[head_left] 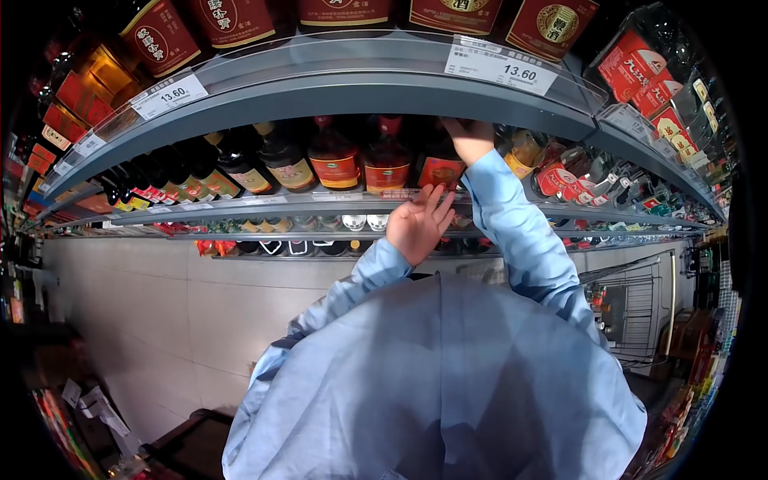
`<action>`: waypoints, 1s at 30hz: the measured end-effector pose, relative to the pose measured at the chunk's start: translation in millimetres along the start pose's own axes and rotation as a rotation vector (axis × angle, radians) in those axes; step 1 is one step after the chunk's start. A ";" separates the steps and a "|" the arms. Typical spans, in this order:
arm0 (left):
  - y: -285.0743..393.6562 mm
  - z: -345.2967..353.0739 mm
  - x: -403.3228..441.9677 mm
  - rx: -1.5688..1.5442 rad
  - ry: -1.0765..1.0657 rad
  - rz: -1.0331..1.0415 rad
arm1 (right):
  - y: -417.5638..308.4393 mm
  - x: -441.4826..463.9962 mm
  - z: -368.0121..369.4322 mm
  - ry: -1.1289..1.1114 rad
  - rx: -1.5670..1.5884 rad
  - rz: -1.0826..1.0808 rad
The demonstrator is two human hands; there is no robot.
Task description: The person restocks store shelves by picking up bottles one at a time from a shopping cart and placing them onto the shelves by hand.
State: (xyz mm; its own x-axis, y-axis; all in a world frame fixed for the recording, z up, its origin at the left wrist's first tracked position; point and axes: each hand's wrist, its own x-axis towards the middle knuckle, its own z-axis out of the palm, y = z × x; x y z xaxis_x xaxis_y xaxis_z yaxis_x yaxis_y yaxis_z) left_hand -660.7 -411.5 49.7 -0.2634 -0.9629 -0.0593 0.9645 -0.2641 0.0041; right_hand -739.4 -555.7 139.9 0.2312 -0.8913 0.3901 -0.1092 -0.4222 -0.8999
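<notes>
On the second shelf, a dark bottle with a red label (441,171) stands between my two hands. My left hand (419,224) is just in front of it, fingers spread, the fingertips at the lower part of its label. My right hand (470,139) reaches in under the upper shelf near the bottle's top; its fingertips are in shadow, so I cannot make out what they touch. To the left stand two bottles with red labels and red caps, one (387,168) beside the other (334,164).
Above my hands runs the upper shelf edge (320,96) with price tags and large red-labelled bottles. Lower shelves hold more bottles. A wire cart (640,308) stands at the right, and a dark object (196,444) is at the lower left on the pale floor (160,320).
</notes>
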 end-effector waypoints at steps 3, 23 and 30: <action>0.7 -1.0 2.2 -0.003 -0.003 -0.006 | 2.1 2.1 -0.5 -0.017 -0.039 0.018; -1.0 -0.4 5.1 0.063 0.004 -0.050 | 6.9 -9.2 -3.1 0.050 -0.023 -0.073; -2.0 -2.4 -0.1 -0.022 -0.023 -0.050 | 15.2 -22.6 5.5 0.099 0.279 -0.167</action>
State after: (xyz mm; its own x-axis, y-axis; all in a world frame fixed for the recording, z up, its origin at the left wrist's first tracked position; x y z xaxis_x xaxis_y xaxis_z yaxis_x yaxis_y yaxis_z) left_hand -662.6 -410.7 47.3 -0.3111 -0.9497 -0.0358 0.9503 -0.3106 -0.0198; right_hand -741.0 -541.1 116.4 0.1274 -0.8312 0.5411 0.1940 -0.5141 -0.8355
